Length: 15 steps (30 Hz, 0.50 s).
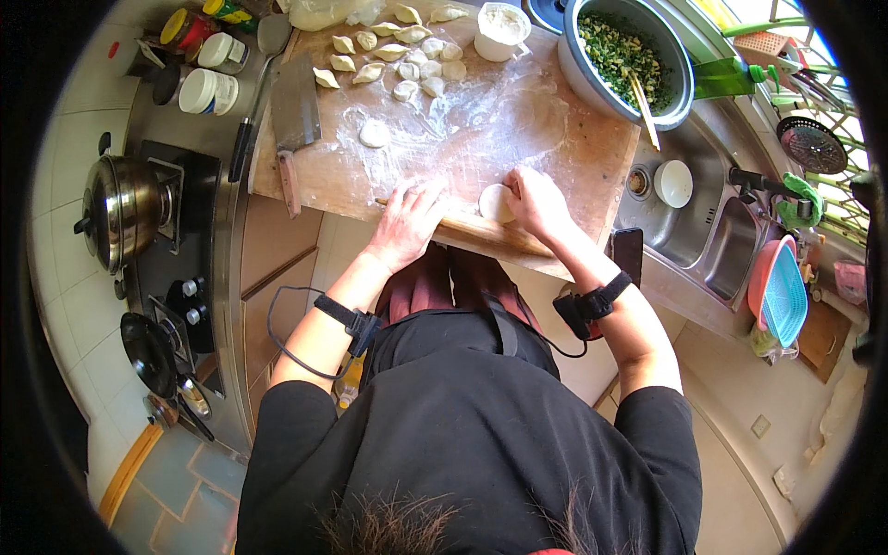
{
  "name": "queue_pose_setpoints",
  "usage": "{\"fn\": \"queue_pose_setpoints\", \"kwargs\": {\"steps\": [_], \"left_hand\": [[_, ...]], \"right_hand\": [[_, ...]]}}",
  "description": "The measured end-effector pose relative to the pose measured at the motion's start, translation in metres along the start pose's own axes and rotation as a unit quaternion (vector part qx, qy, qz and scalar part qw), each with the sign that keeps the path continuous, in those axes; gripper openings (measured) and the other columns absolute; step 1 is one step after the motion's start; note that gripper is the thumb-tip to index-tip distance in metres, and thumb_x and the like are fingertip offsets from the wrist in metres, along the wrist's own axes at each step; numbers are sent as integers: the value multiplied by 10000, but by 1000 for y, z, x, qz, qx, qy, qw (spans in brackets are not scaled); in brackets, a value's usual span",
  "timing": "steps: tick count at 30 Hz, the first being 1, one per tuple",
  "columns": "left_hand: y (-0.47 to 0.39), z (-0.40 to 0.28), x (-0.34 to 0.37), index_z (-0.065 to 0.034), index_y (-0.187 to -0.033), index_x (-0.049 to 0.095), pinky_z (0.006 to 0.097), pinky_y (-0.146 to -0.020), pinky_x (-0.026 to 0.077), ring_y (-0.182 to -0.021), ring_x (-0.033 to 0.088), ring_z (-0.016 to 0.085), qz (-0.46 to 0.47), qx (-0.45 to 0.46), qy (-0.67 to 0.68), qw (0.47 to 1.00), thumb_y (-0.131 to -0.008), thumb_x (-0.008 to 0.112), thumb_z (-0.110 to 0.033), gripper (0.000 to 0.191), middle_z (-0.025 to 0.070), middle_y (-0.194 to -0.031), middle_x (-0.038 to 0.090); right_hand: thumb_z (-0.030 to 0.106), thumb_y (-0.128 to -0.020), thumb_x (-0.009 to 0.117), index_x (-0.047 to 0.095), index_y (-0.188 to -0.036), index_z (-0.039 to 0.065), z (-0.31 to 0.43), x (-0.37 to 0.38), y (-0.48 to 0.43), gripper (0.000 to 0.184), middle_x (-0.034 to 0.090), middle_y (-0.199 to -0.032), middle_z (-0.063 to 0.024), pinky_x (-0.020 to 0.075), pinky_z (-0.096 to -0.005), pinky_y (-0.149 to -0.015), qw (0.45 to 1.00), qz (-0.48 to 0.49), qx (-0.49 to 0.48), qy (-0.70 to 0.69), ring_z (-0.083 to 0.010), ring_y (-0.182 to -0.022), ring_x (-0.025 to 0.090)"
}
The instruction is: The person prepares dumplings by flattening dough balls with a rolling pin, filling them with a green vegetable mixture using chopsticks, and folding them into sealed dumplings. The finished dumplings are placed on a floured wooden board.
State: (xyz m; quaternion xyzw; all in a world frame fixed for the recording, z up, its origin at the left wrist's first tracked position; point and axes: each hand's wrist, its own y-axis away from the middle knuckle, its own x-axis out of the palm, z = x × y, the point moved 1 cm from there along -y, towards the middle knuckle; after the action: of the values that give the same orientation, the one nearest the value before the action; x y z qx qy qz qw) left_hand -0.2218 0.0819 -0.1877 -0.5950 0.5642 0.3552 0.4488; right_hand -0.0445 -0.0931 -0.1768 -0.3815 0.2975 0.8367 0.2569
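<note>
My left hand point(414, 216) lies over a wooden rolling pin point(496, 234) near the front edge of the floured wooden board point(458, 149). One thin end of the pin pokes out left of my fingers. To the right, my right hand point(538, 201) pinches the edge of a flat round dough wrapper point(494, 202), which lies just behind the pin. A small dough disc point(374, 134) sits alone farther back on the board. Several more dough discs point(431, 69) are grouped beyond it, beside several folded dumplings point(368, 73).
A cleaver point(296, 104) rests on the board's left side. At the back stand a white cup of flour point(502, 31) and a pot of chopped green filling point(617, 55) with chopsticks point(644, 107). A sink point(683, 215) is right; a stove point(184, 243) with a lidded pot point(125, 214) is left.
</note>
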Motion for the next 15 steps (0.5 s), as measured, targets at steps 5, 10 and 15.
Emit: {"fn": "queue_pose_setpoints", "kwargs": {"steps": [5,10,15], "left_hand": [[8,19,-13,-80,-1197,588,453,-1097,311,-1225,489,298,9,0,-3,1000,-732,648,-31,471,129,-1341,512],[29,47,-36,-78,-1152,590,441,-1064,336,-1156,521,287,-9,-46,13,999,-725,644,-13,435,113,-1223,548],[57,73,-52,-74,-1112,592,422,-990,377,-1049,553,269,25,-105,23,994,-731,642,-16,388,80,-1091,579]], "right_hand": [[89,-796,631,714,-903,82,-6,-26,-42,135,645,-932,-184,515,-418,-829,998,-44,-50,-12,-361,-895,629],[19,-810,608,657,-1029,57,24,-30,-75,228,623,-1044,-167,506,-416,-845,971,-172,-137,94,-352,-964,613],[178,-917,529,562,-1301,48,111,32,-87,407,440,-1473,-127,359,-414,-1101,943,30,-320,84,-298,-1343,433]]}}
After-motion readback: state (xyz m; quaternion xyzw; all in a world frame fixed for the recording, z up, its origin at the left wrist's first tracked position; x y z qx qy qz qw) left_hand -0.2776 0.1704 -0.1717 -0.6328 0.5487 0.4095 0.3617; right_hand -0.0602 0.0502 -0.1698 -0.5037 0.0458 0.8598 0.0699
